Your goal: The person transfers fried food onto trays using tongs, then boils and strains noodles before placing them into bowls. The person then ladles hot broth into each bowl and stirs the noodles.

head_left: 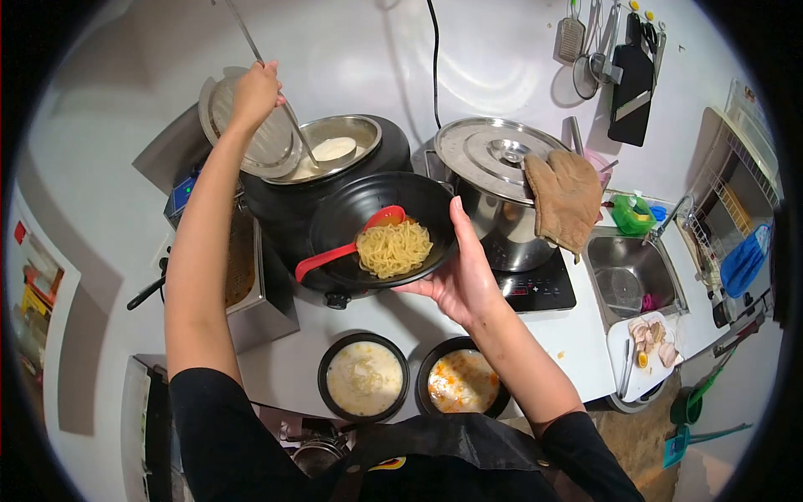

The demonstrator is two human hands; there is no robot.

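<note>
Two hands were busy over the white tabletop (556, 335). The left hand (257, 99), up high, had its fingers curled tight around the handle of a long silver metal ladle (294, 121). The ladle's cup was full of creamy white soup (335, 150), and it was over a big round black pot (393, 149) with a shiny metal inside. More pale soup was down in that pot. A round silver metal lid (272, 138) was tipped up by its left side.

The right hand (456, 280) was spread under a wide black round bowl (343, 205), with the thumb up by the rim. This bowl was just in front of the black pot. Yellow noodles (393, 251) sat in it, with a red spoon (326, 258) beside them, its handle poking over the edge.

Below, a black bowl on the left (324, 370) held creamy soup with small yellow bits. A black bowl on the right (424, 376) held white soup with orange bits. A tall silver pot (502, 230) had its lid on, and a brown glove (569, 201) lay over its edge.
</note>
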